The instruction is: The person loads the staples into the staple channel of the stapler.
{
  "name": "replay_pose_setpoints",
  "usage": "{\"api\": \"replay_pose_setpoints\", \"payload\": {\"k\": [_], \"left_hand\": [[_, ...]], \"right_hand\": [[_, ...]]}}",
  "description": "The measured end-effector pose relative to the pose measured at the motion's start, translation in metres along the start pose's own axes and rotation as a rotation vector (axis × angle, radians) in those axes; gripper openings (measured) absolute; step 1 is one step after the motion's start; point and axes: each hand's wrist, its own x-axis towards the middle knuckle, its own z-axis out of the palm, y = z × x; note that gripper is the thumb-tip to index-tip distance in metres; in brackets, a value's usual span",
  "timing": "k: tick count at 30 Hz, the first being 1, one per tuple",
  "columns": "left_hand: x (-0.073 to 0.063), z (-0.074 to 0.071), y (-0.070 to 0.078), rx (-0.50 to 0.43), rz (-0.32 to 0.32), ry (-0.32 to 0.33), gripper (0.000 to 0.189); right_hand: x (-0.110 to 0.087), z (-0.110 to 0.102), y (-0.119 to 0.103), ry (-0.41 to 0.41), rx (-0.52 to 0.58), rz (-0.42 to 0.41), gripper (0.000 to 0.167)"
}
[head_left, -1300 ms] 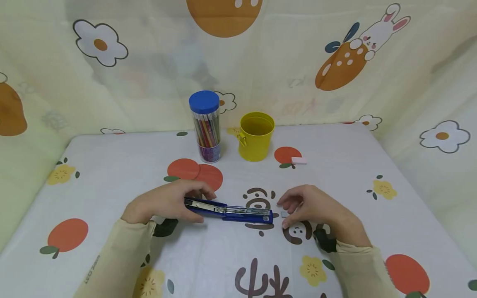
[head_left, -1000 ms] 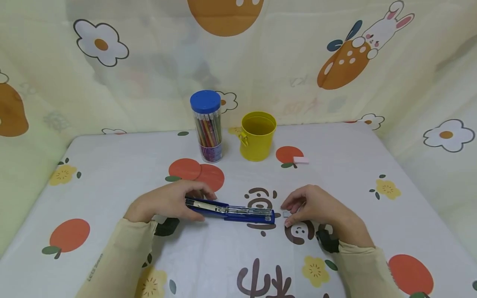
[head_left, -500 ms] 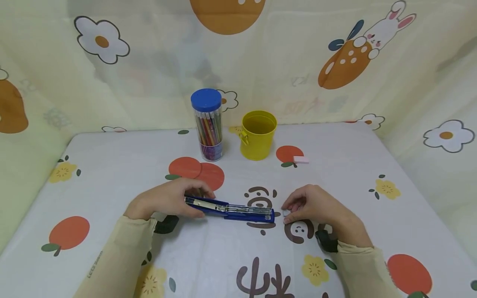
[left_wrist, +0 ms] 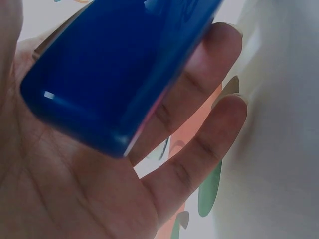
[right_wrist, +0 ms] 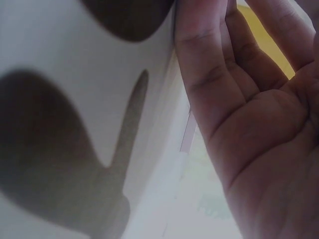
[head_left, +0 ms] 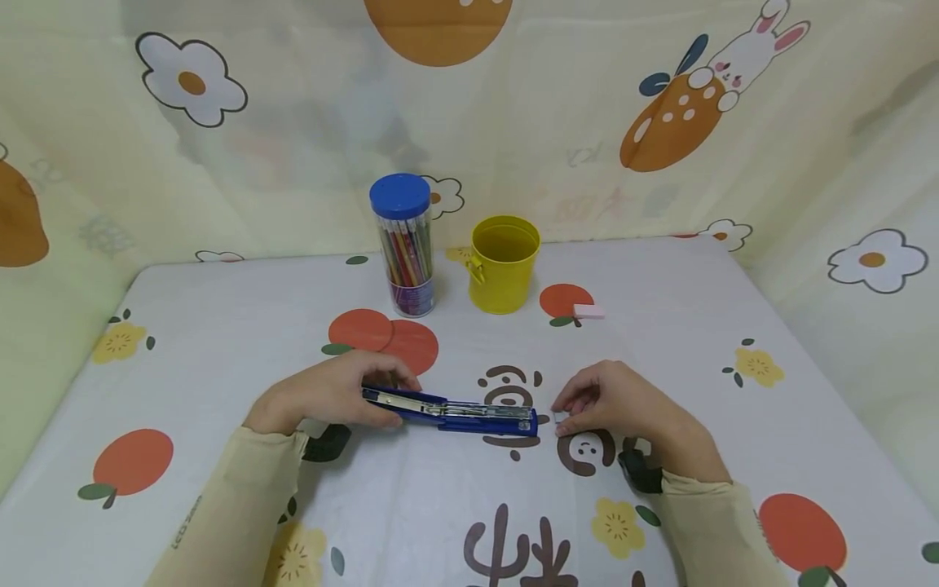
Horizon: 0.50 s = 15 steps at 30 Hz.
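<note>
The right hand is pinching a small pale piece, its thumb and forefinger closer than earlier, just beside the end of the unfolded, glossy blue stapler that the left hand is still gripping. Beyond, a round yellow bucket is standing.

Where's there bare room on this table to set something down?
Free: the cloth between the sleeves, nearer than the stapler; left of the pencil tub; right of the pink block. Crowded: the middle, with left hand, stapler and right hand in a row; tub and yellow bucket stand close together.
</note>
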Motion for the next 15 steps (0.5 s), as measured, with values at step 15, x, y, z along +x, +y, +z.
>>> {"api": "replay_pose_setpoints", "payload": {"k": [15], "left_hand": [[0.0009, 0.0004, 0.0000, 0.024, 0.005, 0.006, 0.034]], "right_hand": [[0.0005, -0.0006, 0.0006, -0.010, -0.023, 0.008, 0.014]]}}
